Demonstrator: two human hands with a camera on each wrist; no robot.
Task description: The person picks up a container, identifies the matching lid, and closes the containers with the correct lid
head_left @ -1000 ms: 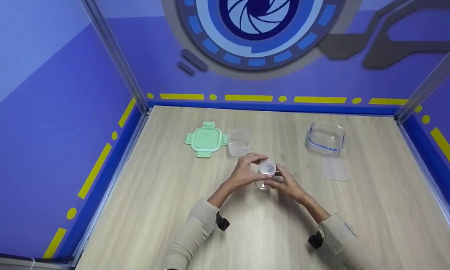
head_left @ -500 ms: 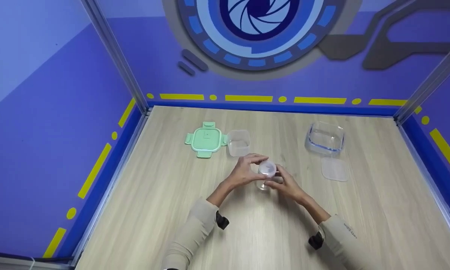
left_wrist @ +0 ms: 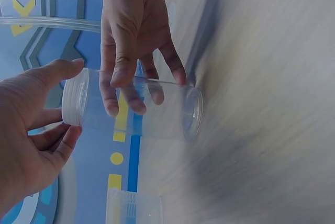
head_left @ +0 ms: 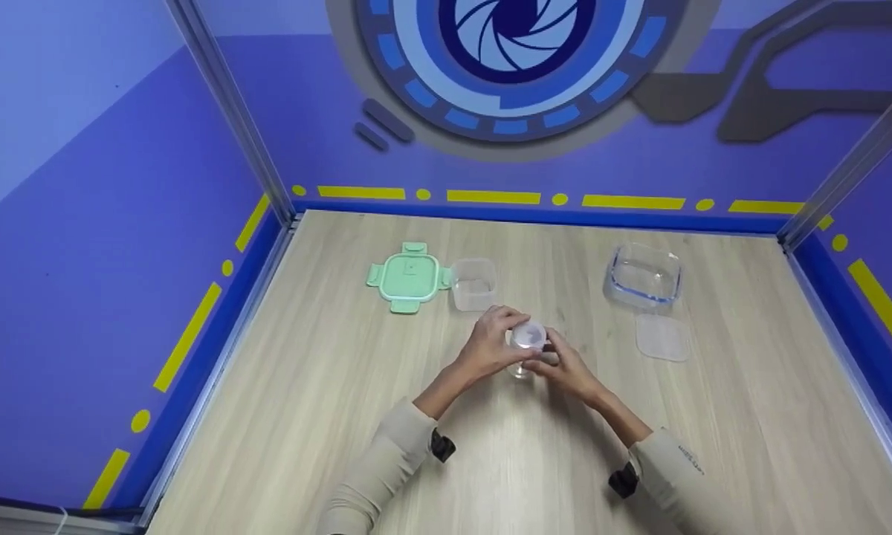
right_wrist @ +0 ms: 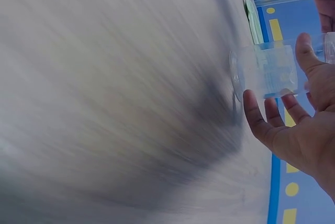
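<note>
White cap (head_left: 528, 336) right of and below the frame's centre, pinched by the left hand (head_left: 485, 349), clear jar (left_wrist: 165, 116) upright beneath, in the grip of the right hand (head_left: 569, 371), green lid (head_left: 409, 277) beside a frosted box (head_left: 474, 290) on the surface (head_left: 342, 349) at centre, clear dish (head_left: 645, 278) farther right.

I find the head camera high and well back, facing forward and down over the tabletop (head_left: 528, 468). The left wrist camera (head_left: 442, 446) and right wrist camera (head_left: 624, 480) look in close and low, the tabletop toward three o'clock in the left view, nine in the right. Both face the back wall (head_left: 572, 165) and share the clear jar (left_wrist: 159, 119).
</note>
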